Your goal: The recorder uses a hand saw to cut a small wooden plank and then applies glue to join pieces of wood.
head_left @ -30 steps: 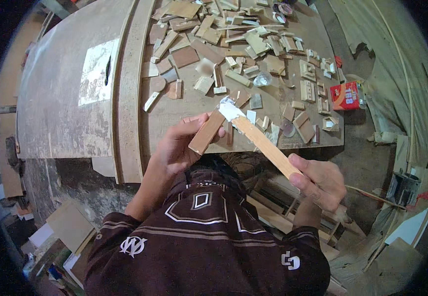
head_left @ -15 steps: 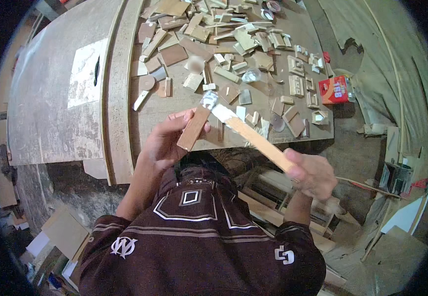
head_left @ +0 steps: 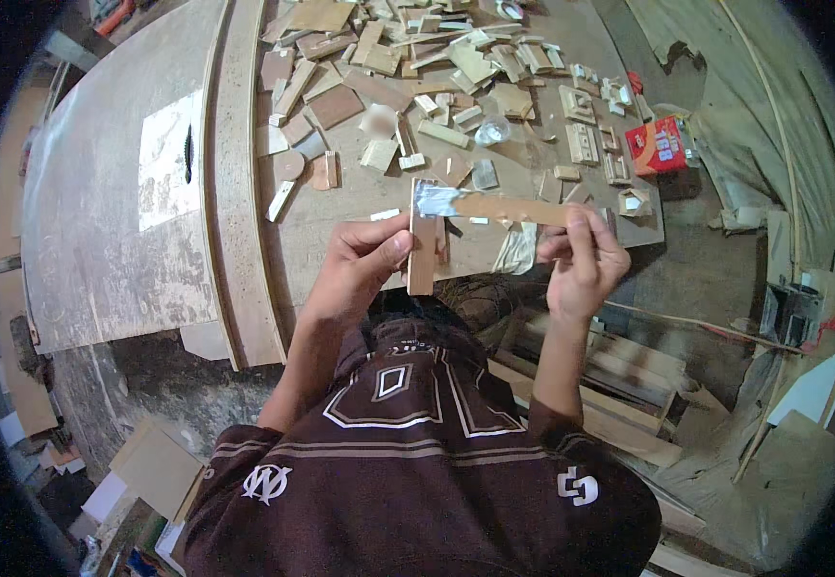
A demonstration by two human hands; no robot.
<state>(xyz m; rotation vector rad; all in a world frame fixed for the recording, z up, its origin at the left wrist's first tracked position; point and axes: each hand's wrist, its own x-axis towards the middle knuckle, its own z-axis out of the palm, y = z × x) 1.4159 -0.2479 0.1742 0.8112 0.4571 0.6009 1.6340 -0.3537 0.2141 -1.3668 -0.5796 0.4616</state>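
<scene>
My left hand (head_left: 361, 258) grips a short reddish-brown wood strip (head_left: 421, 260) near its middle, holding it upright over the table's near edge. My right hand (head_left: 583, 264) pinches one end of a flat, light wooden stick (head_left: 511, 209), which lies roughly level. White paste (head_left: 436, 200) coats the stick's left end, where it meets the upper end of the strip. How much of the paste is on the strip itself I cannot tell. Behind the stick, a crumpled pale sheet (head_left: 516, 252) hangs at the table edge.
Many wood offcuts (head_left: 340, 106) cover the far part of the worktable (head_left: 307, 255). Beyond my hands stands a clear cup (head_left: 493, 132). Small wooden assemblies (head_left: 583, 144) line the right side, near a red box (head_left: 658, 146). A long board (head_left: 244, 192) crosses at left.
The strip has turned from slanted to upright. The stick has swung from a steep diagonal to nearly level, as my right hand rose. Its pasted end now overlaps the strip's top.
</scene>
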